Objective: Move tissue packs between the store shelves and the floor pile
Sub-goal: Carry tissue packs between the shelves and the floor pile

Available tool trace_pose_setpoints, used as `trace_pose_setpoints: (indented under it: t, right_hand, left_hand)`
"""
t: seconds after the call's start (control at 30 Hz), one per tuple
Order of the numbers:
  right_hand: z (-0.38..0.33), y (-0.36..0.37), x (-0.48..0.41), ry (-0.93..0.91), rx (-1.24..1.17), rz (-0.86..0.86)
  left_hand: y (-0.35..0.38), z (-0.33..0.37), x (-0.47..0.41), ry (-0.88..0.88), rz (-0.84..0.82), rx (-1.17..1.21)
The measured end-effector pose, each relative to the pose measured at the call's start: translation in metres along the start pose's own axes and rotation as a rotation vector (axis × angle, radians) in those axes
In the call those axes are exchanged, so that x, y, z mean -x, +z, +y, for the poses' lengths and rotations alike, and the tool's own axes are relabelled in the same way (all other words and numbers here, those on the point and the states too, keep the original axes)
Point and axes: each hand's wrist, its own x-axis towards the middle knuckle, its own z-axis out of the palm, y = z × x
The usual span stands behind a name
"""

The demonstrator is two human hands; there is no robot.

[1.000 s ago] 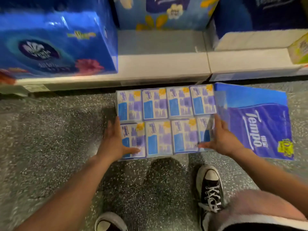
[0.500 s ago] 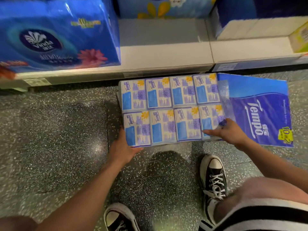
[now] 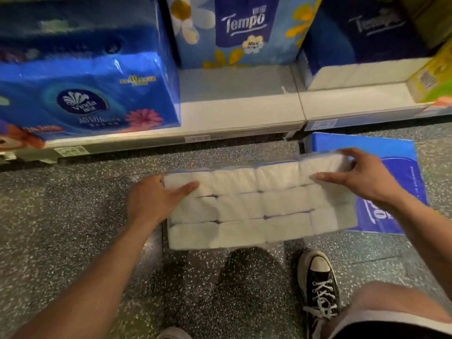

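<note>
- Light from above, moderately dim; a dark shadow falls on the speckled floor [image 3: 244,285].
- Glare streaks the wrap of the blue Vinda pack [image 3: 85,94].
- Upper left corner is blurred; the shelf edge [image 3: 244,133] bows from wide-angle distortion.

Bare forearms reach in from the lower corners toward mid-frame. The left hand [image 3: 156,199] clasps the left end of the tissue pack [image 3: 256,209] — thumb across its face; the right hand [image 3: 364,177] grips its upper right corner, fingers curled over.
</note>
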Motion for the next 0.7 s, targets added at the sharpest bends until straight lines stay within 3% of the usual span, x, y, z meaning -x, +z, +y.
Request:
trace_pose_setpoints:
  t: [0.2, 0.33, 0.43, 0.57, 0.7]
  right_hand:
    - [0.024, 0.014, -0.018, 0.014, -0.272, -0.008]
    - [0.041, 0.016, -0.010, 0.072, -0.297, 0.027]
    - [0.055, 0.026, 0.006, 0.279, -0.363, 0.091]
    - [0.057, 0.050, 0.028, 0.416, -0.778, -0.193]
    - [0.049, 0.053, 0.021, 0.364, -0.972, -0.220]
  left_hand:
    - [0.022, 0.002, -0.002, 0.000, 0.037, 0.269]
    - [0.029, -0.004, 0.015, -0.088, -0.157, 0.506]
    - [0.034, -0.014, 0.027, -0.209, -0.287, 0.643]
    - [0.037, -0.007, 0.028, -0.280, -0.308, 0.797]
    - [0.030, 0.006, 0.029, -0.293, -0.333, 0.882]
